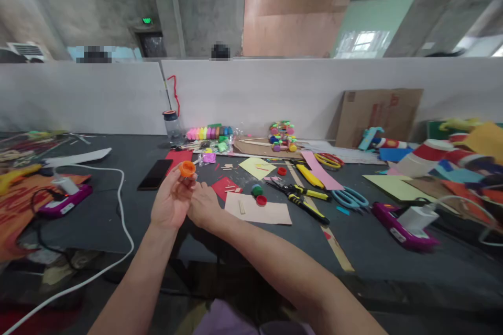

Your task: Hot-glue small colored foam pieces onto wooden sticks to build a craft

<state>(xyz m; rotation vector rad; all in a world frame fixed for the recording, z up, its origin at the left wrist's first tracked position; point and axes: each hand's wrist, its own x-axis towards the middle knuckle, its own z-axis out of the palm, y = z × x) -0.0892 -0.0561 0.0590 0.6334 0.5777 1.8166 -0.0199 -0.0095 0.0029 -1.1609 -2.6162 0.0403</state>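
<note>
My left hand [172, 200] is raised above the dark table [118, 209] and pinches an orange bottle cap [187, 168] between thumb and fingertips. My right hand [204, 207] sits just to its right, fingers curled toward the left palm; I cannot tell whether it holds anything. A beige paper sheet [259, 210] with small wooden sticks lies right of my hands. On and near the sheet rest a red cap [261, 200] and a green cap [256, 190].
A black phone [154, 174] lies beyond my left hand. Yellow-handled pliers [302, 200], blue scissors [349, 198], a yellow knife [309, 176] and coloured papers lie at right. Purple glue guns [65, 201] [404, 225] sit on both sides. A white cable [126, 225] loops at left.
</note>
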